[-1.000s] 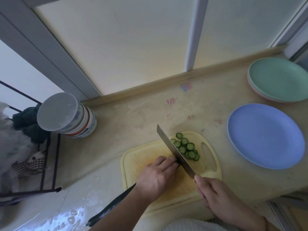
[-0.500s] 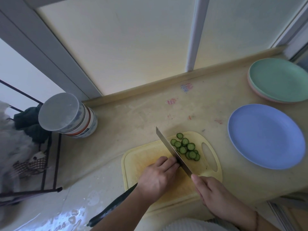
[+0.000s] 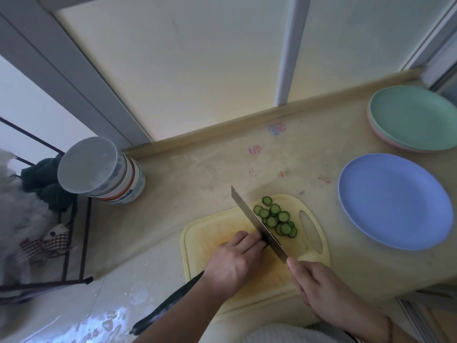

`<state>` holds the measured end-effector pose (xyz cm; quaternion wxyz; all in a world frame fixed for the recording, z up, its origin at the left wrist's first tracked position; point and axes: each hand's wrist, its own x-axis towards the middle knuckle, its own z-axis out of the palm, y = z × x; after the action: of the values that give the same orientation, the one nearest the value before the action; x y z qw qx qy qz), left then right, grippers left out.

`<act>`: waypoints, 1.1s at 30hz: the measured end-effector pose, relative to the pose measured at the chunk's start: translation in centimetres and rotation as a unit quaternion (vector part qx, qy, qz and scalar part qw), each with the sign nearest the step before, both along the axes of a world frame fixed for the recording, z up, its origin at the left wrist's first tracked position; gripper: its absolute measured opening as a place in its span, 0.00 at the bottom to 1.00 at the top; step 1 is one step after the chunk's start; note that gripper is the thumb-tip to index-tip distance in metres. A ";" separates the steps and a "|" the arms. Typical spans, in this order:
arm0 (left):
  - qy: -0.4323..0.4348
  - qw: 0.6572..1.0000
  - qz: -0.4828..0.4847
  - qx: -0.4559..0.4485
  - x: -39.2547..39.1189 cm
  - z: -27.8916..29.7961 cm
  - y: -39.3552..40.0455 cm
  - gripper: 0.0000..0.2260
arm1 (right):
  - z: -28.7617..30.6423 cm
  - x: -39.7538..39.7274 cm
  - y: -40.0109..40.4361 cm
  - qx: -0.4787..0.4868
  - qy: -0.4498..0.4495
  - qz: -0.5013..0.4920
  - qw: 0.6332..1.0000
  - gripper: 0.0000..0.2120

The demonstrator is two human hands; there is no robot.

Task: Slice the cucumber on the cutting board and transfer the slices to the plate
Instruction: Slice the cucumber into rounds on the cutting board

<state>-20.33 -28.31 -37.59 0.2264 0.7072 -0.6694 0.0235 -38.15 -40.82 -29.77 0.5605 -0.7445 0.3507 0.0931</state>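
Cucumber (image 3: 170, 305) is laid long and slanted, and it is pinned under the left hand (image 3: 232, 263), with its dark tail poking out behind that hand, past the near edge of the cutting board (image 3: 212, 233). Its cut end is hidden under the curled fingers (image 3: 249, 243) of the left hand, so the cucumber is gripped there, right beside the knife (image 3: 257, 224). The knife handle is wrapped by the right hand (image 3: 321, 288), and the blade is pointed away from both hands and across the cucumber's long way. Slices (image 3: 277, 219) are piled just past the blade, on the far side from the left hand and in front of the right hand. The blue plate (image 3: 395, 201) is set further off on the right hand's side, well apart from the pile, so it is judged that the right hand is the nearer one for the moving job. More cucumber is left to be cut, so the next chop is judged to be made close beside the left fingertips, and care is needed there
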 end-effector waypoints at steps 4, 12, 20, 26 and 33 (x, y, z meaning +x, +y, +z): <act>0.005 1.000 0.000 0.006 0.0 -0.2 0.2 0.09 | 0.4 -0.2 0.2 -0.017 0.006 0.001 1.000 0.27; 0.008 1.000 0.003 0.000 0.0 -0.1 0.1 0.09 | 0.3 -0.3 0.3 -0.021 0.009 0.007 1.000 0.27; 0.006 1.000 0.004 0.001 -0.1 -0.1 0.1 0.09 | -1.1 1.1 0.1 -0.022 0.023 0.006 0.999 0.29; 0.025 0.999 0.020 0.002 -0.2 0.4 0.0 0.09 | -1.2 1.6 -0.6 -0.007 0.024 -0.008 1.000 0.26; 0.015 1.000 0.022 -0.005 -0.3 0.2 0.0 0.09 | 0.4 1.1 -0.4 0.014 0.017 -0.010 1.000 0.25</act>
<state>-20.66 -28.26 -37.36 0.2392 0.7212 -0.6498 0.0213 -37.09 -41.22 -29.39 0.5657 -0.7312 0.3664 0.1049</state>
